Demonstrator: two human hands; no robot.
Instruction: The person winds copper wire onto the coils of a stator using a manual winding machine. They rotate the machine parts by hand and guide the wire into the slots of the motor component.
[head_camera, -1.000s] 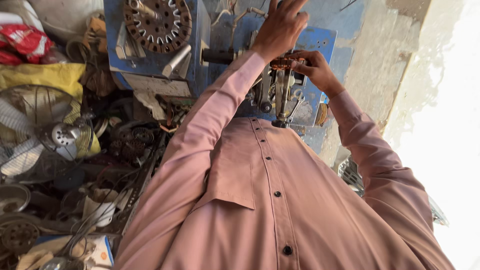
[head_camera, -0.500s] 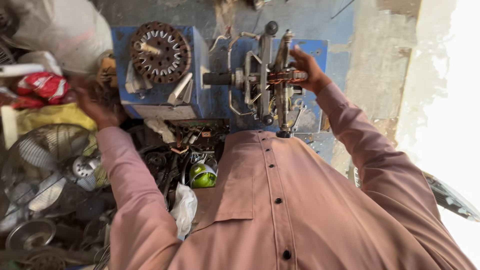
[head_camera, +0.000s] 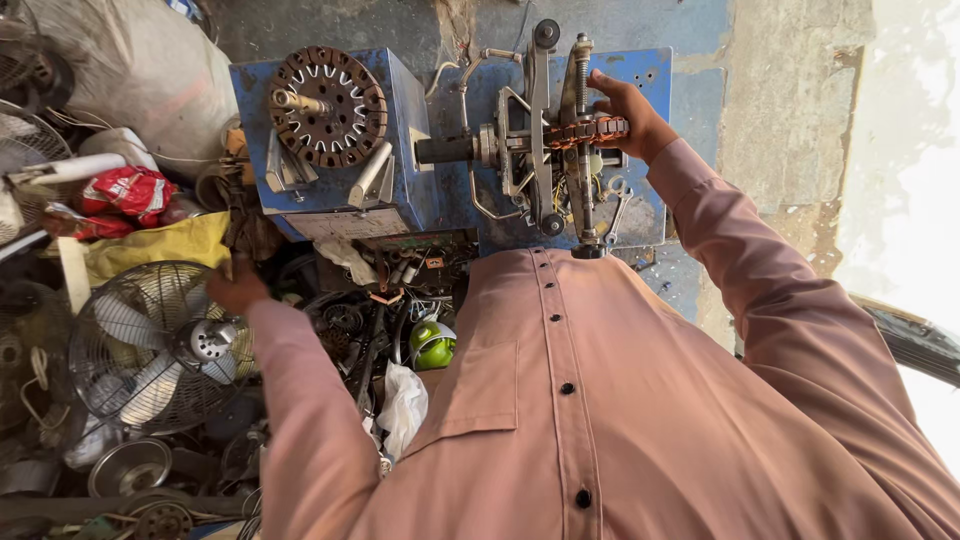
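Reaching down into the clutter at left centre of the frame, your left hand (head_camera: 238, 290) now sits lower than half a second ago, when it was up by the red packet (head_camera: 128, 192); a second ago both hands were at the machine. It rests near the table fan (head_camera: 165, 345) and beside the yellow cloth (head_camera: 160, 245); whether its fingers have closed on anything cannot be told. Your right hand (head_camera: 625, 115) has stayed at upper centre, fingers curled around the copper-wound stator (head_camera: 590, 130) mounted on the winding machine (head_camera: 545, 150) against the blue panel (head_camera: 650, 70). A second, bare stator core (head_camera: 328, 105) is fixed on the blue box (head_camera: 400, 190) at upper left. Judged from this, winding is paused.
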